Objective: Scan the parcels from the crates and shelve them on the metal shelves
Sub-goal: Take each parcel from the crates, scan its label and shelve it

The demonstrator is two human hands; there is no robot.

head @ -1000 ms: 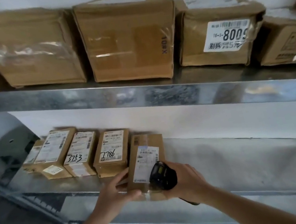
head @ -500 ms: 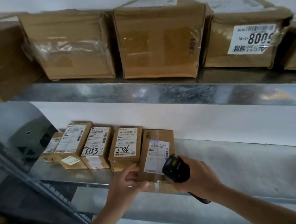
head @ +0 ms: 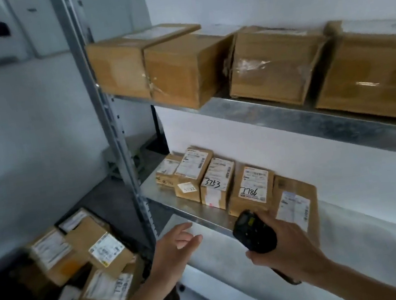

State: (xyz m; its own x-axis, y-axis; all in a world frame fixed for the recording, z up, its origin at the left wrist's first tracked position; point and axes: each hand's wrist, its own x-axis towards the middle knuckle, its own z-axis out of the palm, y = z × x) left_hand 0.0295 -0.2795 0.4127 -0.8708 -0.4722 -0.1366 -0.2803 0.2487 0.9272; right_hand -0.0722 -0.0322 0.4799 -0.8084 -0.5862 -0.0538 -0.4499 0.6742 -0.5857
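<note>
Left hand (head: 177, 245) hangs free in front of the lower shelf (head: 187, 206), fingers relaxed and spread, holding nothing. Right hand (head: 281, 248) grips the black scanner (head: 251, 231), held just in front of the rightmost parcel (head: 296, 202) in the lower row.

That parcel lies flat at the right end of a row of small parcels; next to it sits the one marked 7786 (head: 251, 188), then 3753 (head: 218, 181). Larger boxes (head: 180, 70) fill the upper shelf (head: 315, 117).

More labelled parcels sit in the crate (head: 84, 254) at lower left. I judge the step in hand to be fetching the next one.

Notes for doing it well:
- I take the top parcel, label up.
- I keep the scanner clear of the shelf edge while I turn.
- Scan first, then shelve on the bare metal right of the row.
</note>
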